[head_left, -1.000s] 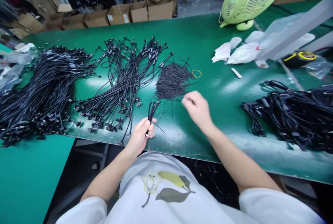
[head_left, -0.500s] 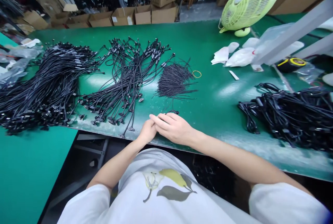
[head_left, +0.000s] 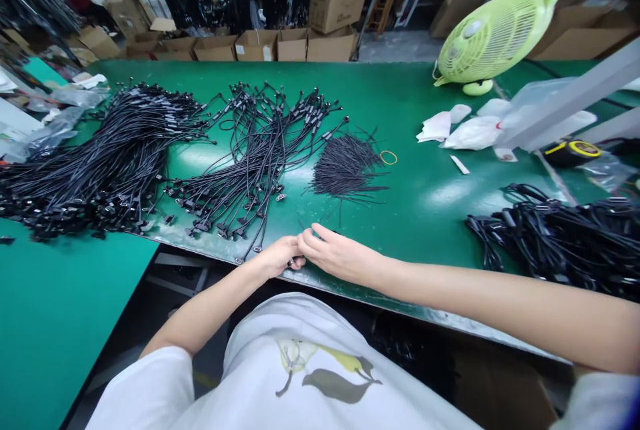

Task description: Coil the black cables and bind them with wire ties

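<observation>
My left hand (head_left: 281, 257) is closed on a black cable, whose small connector end (head_left: 293, 261) shows at the fingers by the table's front edge. Against it, the fingertips of my right hand (head_left: 334, 255) are pinched together; what they grip is hidden. A dark bit of cable peeks out behind the right hand. Just beyond lies a pile of thin black twist ties (head_left: 345, 165), a few of them strayed toward my fingers. Left of that pile, black cables with plugs at both ends (head_left: 265, 150) are spread loosely.
A thicker heap of black cables (head_left: 100, 157) lies far left, and coiled, bundled cables (head_left: 560, 237) on the right. A yellow rubber band (head_left: 389, 157), green fan (head_left: 495, 30), tape measure (head_left: 573, 152) and plastic bags (head_left: 475, 133) are on the green table (head_left: 425, 217). Cardboard boxes (head_left: 330, 45) stand behind.
My hands have shifted slightly, the left lower and more turned, so a connector now shows in its fingers. The view has tilted up a little; the piles lie as before.
</observation>
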The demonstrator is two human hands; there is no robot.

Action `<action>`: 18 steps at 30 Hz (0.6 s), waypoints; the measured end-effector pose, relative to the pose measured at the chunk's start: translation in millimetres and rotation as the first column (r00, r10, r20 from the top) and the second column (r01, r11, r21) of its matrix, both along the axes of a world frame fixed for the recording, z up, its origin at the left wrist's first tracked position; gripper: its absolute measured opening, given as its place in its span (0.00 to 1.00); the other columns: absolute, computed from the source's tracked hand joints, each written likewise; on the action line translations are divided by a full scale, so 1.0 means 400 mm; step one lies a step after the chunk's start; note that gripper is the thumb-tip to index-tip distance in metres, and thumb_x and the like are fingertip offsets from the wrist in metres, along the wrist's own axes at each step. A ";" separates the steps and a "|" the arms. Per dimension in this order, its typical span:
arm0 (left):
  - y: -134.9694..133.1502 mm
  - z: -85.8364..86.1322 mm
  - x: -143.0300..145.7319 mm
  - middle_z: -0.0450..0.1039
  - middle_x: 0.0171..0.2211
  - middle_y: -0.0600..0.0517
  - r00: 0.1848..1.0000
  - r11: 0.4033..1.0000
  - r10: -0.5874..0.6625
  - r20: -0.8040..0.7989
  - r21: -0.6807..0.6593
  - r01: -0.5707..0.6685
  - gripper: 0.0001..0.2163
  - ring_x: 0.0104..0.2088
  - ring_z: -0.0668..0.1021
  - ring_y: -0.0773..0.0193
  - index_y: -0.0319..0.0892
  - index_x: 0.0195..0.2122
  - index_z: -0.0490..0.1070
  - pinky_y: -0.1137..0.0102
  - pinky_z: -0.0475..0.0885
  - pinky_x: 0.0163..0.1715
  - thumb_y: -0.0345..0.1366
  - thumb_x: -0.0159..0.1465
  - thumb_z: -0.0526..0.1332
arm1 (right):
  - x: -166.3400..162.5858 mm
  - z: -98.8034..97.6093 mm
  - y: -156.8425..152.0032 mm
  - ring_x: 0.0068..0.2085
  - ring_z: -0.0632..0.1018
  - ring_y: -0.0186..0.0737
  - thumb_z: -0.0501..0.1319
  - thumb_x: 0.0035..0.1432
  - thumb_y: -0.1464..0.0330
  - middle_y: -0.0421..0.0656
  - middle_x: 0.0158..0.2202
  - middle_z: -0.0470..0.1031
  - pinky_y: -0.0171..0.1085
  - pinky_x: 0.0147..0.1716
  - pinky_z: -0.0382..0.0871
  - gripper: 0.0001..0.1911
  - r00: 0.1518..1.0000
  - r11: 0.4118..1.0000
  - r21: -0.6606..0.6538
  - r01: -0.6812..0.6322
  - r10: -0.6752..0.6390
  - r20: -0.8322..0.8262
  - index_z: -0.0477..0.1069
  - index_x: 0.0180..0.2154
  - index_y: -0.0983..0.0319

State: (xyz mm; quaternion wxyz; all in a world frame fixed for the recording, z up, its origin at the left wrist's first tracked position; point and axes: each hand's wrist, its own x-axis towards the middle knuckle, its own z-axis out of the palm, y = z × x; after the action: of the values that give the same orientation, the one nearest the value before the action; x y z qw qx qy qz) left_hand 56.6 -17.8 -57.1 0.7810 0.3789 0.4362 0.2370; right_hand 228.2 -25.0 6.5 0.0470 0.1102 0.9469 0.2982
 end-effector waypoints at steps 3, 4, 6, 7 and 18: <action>-0.003 -0.004 -0.001 0.59 0.16 0.60 1.000 0.999 -0.029 -0.004 -0.023 0.029 0.17 0.17 0.61 0.76 0.38 0.24 0.65 0.77 0.50 0.17 0.46 0.48 0.68 | -0.006 -0.021 -0.001 0.43 0.71 0.47 0.49 0.59 0.75 0.53 0.41 0.71 0.46 0.42 0.65 0.19 0.999 0.999 0.028 -0.024 0.023 0.043 0.75 0.44 0.67; -0.005 -0.003 -0.003 0.59 0.16 0.60 0.999 0.999 -0.037 -0.009 -0.026 0.037 0.17 0.17 0.61 0.76 0.38 0.24 0.66 0.77 0.51 0.17 0.46 0.48 0.68 | -0.007 -0.028 -0.001 0.39 0.71 0.46 0.47 0.58 0.76 0.53 0.38 0.71 0.45 0.39 0.65 0.19 0.999 0.999 0.040 -0.025 0.023 0.044 0.75 0.42 0.67; -0.007 0.001 -0.005 0.62 0.17 0.59 0.999 0.999 -0.046 -0.030 -0.030 0.045 0.16 0.17 0.62 0.75 0.38 0.24 0.67 0.77 0.52 0.16 0.46 0.49 0.68 | -0.009 -0.039 -0.003 0.35 0.70 0.46 0.45 0.56 0.78 0.52 0.33 0.71 0.45 0.36 0.64 0.21 0.999 0.997 0.066 -0.026 0.024 0.029 0.76 0.40 0.67; -0.008 0.004 -0.005 0.63 0.17 0.58 0.998 0.999 -0.043 -0.045 -0.031 0.042 0.16 0.17 0.62 0.75 0.37 0.25 0.68 0.77 0.53 0.17 0.46 0.49 0.68 | -0.009 -0.045 -0.003 0.34 0.70 0.47 0.44 0.55 0.80 0.52 0.32 0.70 0.46 0.35 0.64 0.23 0.999 0.996 0.078 -0.033 0.032 0.020 0.76 0.39 0.66; -0.019 -0.003 0.020 0.74 0.32 0.53 0.976 0.960 0.085 -0.198 0.279 -0.028 0.18 0.33 0.75 0.66 0.42 0.51 0.72 0.66 0.71 0.40 0.38 0.60 0.60 | 0.012 -0.135 0.083 0.20 0.65 0.41 0.48 0.47 0.82 0.44 0.18 0.63 0.42 0.24 0.55 0.15 0.901 0.998 -0.031 -0.053 0.035 -0.431 0.66 0.20 0.61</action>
State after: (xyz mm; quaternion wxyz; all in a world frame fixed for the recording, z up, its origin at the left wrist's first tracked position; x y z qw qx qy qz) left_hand 64.8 -25.4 -58.5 0.6639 0.4934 0.4892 0.2765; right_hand 232.9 8.3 -47.4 -0.1677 0.1509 0.9422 0.2478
